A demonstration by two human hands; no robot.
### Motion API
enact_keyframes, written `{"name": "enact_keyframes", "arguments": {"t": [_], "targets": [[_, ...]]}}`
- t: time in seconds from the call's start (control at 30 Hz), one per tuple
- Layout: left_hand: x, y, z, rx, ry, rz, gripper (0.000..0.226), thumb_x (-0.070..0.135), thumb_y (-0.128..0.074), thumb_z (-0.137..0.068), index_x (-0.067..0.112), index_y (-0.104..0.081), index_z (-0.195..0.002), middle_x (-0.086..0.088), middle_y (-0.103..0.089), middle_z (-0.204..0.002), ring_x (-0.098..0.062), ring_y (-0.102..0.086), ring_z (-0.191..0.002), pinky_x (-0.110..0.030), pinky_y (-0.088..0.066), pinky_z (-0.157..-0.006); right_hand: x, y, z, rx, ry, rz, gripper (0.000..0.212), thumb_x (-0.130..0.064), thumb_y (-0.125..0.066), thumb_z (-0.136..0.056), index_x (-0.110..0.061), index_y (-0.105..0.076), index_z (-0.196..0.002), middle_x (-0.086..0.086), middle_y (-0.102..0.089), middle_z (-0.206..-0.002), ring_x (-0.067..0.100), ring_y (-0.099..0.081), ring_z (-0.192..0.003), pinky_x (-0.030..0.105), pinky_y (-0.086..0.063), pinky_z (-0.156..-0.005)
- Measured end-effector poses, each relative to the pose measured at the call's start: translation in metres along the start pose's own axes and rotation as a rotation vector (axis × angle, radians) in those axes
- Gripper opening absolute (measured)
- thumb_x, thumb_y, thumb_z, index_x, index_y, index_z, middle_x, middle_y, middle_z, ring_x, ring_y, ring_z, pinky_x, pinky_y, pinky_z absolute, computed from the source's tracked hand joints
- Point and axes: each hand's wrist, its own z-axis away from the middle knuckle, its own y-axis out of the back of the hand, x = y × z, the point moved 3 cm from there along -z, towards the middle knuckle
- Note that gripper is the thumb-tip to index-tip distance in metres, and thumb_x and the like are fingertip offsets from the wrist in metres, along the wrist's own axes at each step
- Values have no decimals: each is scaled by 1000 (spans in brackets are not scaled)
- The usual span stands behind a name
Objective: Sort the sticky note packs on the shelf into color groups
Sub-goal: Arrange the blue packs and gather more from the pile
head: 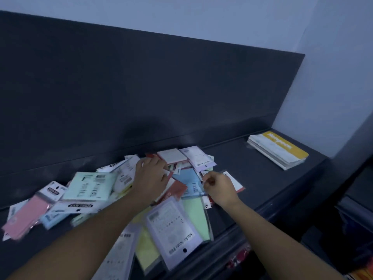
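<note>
My left hand (150, 176) lay flat on the jumbled heap of plastic-wrapped sticky note packs (88, 188). Its fingers were straight and spread, tips reaching the edge of a red-rimmed white square pack (172, 156) at 12 o'clock. My right hand (219, 188), at 3 o'clock from the left, was curled, thumb and forefinger pinching the wrapper edge of a pale blue pack (188, 181). The heap sat mid-way along the dark grey shelf (242, 158).
</note>
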Motion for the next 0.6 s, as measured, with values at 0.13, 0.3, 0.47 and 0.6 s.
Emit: {"name": "enact_keyframes", "arguments": {"t": [0.13, 0.3, 0.47, 0.6], "targets": [[19, -10, -3, -11, -44, 35, 27, 24, -48, -87, 20, -57, -112, 2, -53, -112, -19, -45, -111, -30, -23, -97, 9, 0, -19, -70, 45, 87, 25, -5, -55, -84, -10, -66, -105, 8, -69, -104, 20, -62, -88, 17, -35, -64], [32, -16, -5, -50, -157, 43, 30, 32, -45, -89, 21, -60, -114, 5, -54, -115, -16, -43, -113, -28, -18, -97, 2, -11, -35, -143, 161, 126, 37, -6, -57, -84, -11, -59, -121, 7, -57, -124, 21, -55, -110, 16, -35, -81], [30, -22, -6, -143, -195, 45, 32, 39, -39, -93, 19, -65, -94, 5, -56, -103, -15, -45, -105, -30, -21, -96, -8, -31, -40, -253, 304, 243, 53, -13, -61, -80, -16, -48, -131, 7, -54, -129, 27, -47, -118, 35, -41, -95], [25, -20, -2, -178, -212, 44, 31, 39, -42, -92, 18, -62, -81, 4, -55, -96, -14, -44, -101, -30, -22, -94, -10, -38, -44, -258, 326, 396, 52, -36, -60, -84, -22, -43, -131, 5, -53, -128, 28, -39, -117, 33, -31, -87]]}}
